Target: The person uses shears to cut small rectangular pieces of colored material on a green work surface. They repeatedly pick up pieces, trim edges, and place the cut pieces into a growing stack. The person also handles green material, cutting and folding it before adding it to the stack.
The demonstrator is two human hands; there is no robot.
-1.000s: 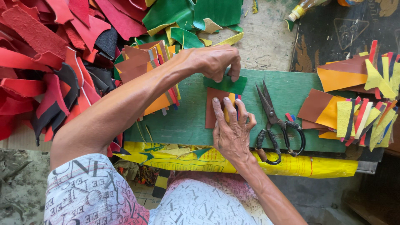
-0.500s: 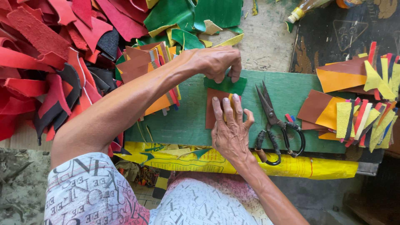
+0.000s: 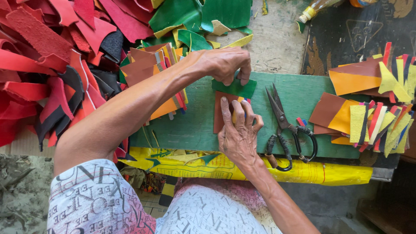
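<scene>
**Me:** Head view, looking straight down. My left hand (image 3: 223, 65) reaches across the green board (image 3: 195, 125), fingers pinched narrow on the upper edge of a dark green leather piece (image 3: 236, 88).

**Caller:** And the other hand?

**Me:** My right hand (image 3: 237, 134) lies flat on the brown leather piece (image 3: 219, 113), fingers spread, pressing it to the board. Something yellow shows under those fingers; I cannot tell what it is.

**Caller:** Where do the two pieces sit?

**Me:** Middle of the board. The green one lies just above the brown one and overlaps its top edge.

**Caller:** Tools?

**Me:** Scissors (image 3: 284, 125) lie just beside my right hand, blades closed and pointing away from me, wrapped handles toward me. Nobody is touching them.

**Caller:** Around the board?

**Me:** A big heap of red and black scraps (image 3: 47, 65) on the left, a fanned stack of brown and orange pieces (image 3: 151, 73) touching my left forearm, green offcuts (image 3: 195, 17) at the top, and mixed brown, orange and yellow strips (image 3: 372, 108) on the right. A yellow printed sheet (image 3: 268, 170) hangs along the board's near edge.
</scene>
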